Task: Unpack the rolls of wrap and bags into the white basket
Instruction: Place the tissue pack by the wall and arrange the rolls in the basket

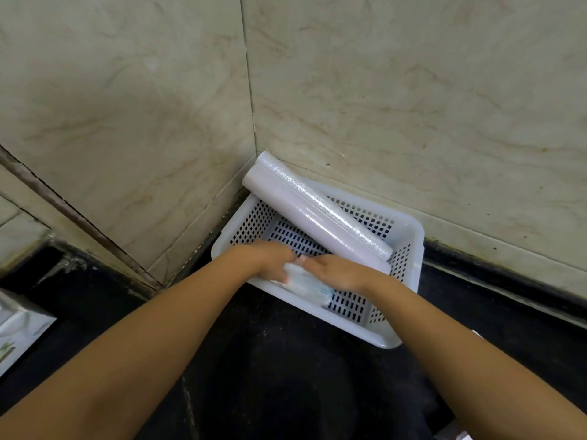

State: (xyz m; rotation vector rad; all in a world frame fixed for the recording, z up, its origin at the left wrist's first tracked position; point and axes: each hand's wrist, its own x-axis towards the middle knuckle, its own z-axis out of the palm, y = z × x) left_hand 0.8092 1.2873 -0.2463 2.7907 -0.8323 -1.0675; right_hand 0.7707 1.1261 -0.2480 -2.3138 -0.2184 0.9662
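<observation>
— Rolls of wrap [317, 214], where are they sitting?

— Two long ones lie side by side just beyond my fingertips, slanting across the white basket [406, 230]. Their far ends stick out over the rim toward the wall corner, and their near ends come down right beside my right hand [336, 271].

— And the bags?

— A small pack of bags [306, 282] is between my two hands, low inside the basket at its near wall. My left hand [270, 260] is closed around its left end; my right hand lies over its right side with the fingers bent onto it. My fingertips nearly meet above the pack.

— What is under the basket?

— A black worktop [286, 376], with the basket pushed into the corner of the tiled wall [413, 90], ahead of both hands.

— Anything else near you?

— A white box [19, 331], far off to the left of my left forearm, at the worktop's edge. I cannot read its print.
</observation>
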